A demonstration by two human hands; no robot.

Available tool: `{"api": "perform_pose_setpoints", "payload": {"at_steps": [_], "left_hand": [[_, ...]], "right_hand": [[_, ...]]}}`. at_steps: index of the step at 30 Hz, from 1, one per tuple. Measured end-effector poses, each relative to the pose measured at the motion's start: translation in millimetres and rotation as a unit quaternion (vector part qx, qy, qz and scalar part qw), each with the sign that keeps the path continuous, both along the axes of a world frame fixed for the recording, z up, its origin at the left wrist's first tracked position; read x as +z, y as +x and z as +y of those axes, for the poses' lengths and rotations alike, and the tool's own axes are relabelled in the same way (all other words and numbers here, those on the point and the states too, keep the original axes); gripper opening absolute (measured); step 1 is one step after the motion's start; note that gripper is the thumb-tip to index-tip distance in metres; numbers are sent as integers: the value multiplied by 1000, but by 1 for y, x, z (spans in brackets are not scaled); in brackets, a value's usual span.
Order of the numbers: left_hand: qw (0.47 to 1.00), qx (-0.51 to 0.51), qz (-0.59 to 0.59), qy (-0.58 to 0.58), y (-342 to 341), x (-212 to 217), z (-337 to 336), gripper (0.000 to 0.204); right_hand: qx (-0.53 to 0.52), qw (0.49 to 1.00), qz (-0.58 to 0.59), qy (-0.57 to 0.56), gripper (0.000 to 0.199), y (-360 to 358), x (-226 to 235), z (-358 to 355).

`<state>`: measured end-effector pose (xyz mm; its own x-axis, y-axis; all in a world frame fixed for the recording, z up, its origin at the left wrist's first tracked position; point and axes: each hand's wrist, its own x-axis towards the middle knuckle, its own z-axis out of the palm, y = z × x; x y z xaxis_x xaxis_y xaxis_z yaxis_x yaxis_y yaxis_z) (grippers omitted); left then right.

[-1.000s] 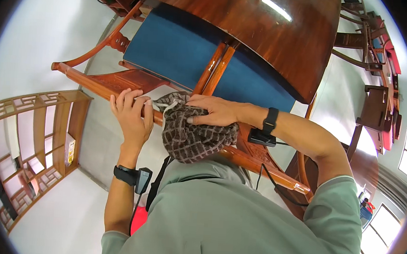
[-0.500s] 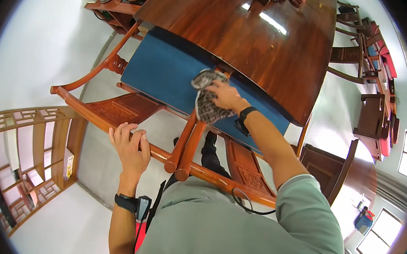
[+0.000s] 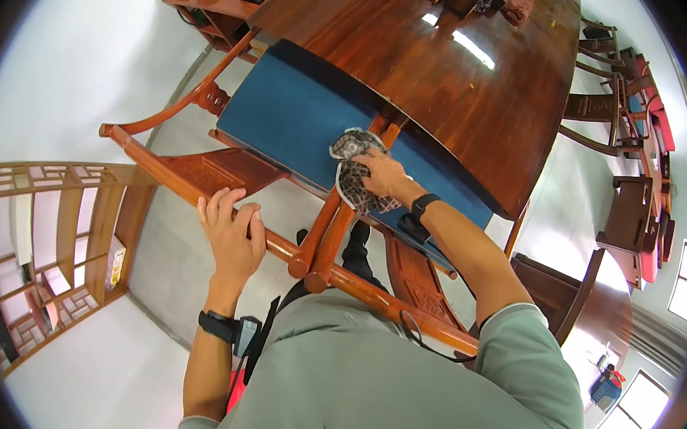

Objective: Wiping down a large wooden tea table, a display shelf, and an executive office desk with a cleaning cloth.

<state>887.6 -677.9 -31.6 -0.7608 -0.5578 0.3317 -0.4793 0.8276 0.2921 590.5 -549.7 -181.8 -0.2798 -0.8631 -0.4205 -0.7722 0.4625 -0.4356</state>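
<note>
Polished wooden table [image 3: 465, 71] fills the top of view, with a wooden chair [image 3: 203, 169] and its blue seat cushion [image 3: 295, 115] pushed under it. Right hand [image 3: 382, 173] lies palm-down, fingers curled over a patterned cloth [image 3: 354, 179], pressing it onto the chair's central back slat, just above the cushion. Left hand [image 3: 230, 234] wraps closed around the chair's top rail.

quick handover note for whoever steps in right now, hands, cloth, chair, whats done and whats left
Left hand: gripping the top rail of the wooden chair, steadying it.
Right hand: pressing a patterned cloth against the chair's central back splat, just above the blue seat cushion.
The chair is pushed in at the glossy wooden table.
Done: cannot tell how much of the chair has been wiped.
Left: probably the lower splat, arms and side panels.
</note>
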Motion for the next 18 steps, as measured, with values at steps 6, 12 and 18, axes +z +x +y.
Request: {"api": "perform_pose_setpoints", "payload": {"at_steps": [6,12,18], "left_hand": [[999,-7,53,6,-2,-5,-2,10],[997,-17,71,9,1,-6,-1,11],[997,-18,77,2,0,-12,-3,10]], "right_hand": [[71,973,-207,-69,54,50,47,23],[92,927,-358,-65,49,70,118,26],[173,939,-274,-119,47,70,175,33]]}}
